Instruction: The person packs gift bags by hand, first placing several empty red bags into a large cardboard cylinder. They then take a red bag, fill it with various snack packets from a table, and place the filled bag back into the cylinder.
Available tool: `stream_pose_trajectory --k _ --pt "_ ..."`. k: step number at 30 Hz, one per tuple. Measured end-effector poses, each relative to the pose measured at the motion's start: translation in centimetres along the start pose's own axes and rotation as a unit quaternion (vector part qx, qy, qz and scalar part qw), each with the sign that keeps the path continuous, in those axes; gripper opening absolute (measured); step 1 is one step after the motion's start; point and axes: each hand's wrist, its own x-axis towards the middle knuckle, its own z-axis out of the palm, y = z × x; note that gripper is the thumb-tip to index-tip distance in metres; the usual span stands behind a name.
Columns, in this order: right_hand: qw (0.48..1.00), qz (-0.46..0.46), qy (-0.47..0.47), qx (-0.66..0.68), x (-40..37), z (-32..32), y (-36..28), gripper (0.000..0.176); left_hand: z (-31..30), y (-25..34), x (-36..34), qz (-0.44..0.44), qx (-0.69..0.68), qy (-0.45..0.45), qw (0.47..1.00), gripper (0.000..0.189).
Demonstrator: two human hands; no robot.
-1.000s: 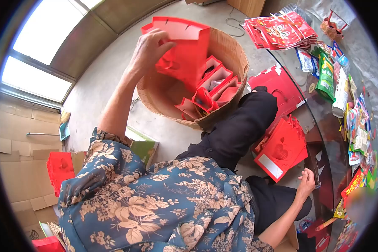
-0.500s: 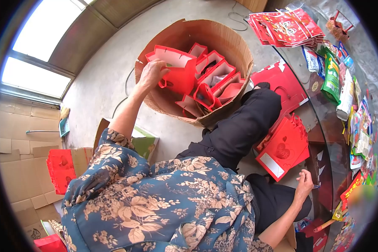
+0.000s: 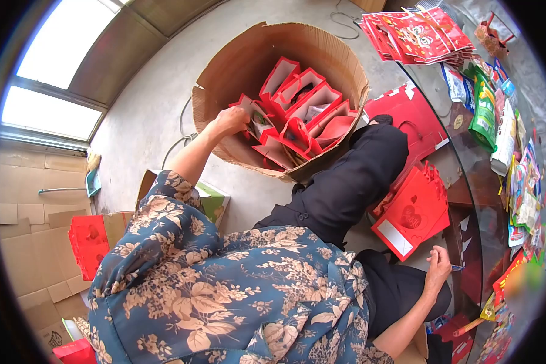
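Observation:
My left hand is closed on the rim of a red paper gift bag at the left side of a large round cardboard box. Inside the box, several red gift bags stand with their mouths up, some with items in them. The fingers partly hide the rim I hold. My right hand hovers by my right knee, its fingers loosely curled and apart, with nothing visible in it. Just above it lies a stack of folded red gift bags with heart prints.
To the right, a glass table carries snack packets and a stack of red printed bags. A flat red bag lies by my foot. A green and white carton is at my left; cardboard sheets lie farther left.
My left hand has moved slightly down and right, lowering the gift bag from above the others to among them in the box. The right hand has hardly moved.

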Motion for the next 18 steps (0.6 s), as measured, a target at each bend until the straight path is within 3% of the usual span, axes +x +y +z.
stream_pose_trajectory --k 5,6,11,13,15,18 --pt "1.000 0.004 -0.003 0.013 0.1 0.2 -0.1 0.016 -6.1 6.5 -0.9 0.068 -0.012 0.064 0.996 0.028" --pt "1.000 -0.004 -0.009 0.018 0.1 0.2 0.0 0.016 -6.6 7.6 -0.7 0.098 -0.066 0.119 0.986 0.029" --pt "0.996 0.035 -0.056 0.055 2.6 -0.2 0.1 0.021 -13.3 19.9 -1.6 0.234 -0.183 0.187 0.936 0.021" --pt "0.997 0.030 -0.037 0.058 4.1 -0.6 0.0 0.021 -14.9 25.4 -2.2 0.336 -0.294 0.167 0.879 0.021" --pt "0.989 0.087 0.004 0.122 5.9 0.4 2.1 0.025 -14.3 31.0 -2.1 0.394 -0.421 0.087 0.812 0.021" --pt "0.954 0.183 0.017 0.239 6.5 2.1 3.6 0.035 -10.7 38.5 -0.1 0.405 -0.535 -0.080 0.737 0.025"
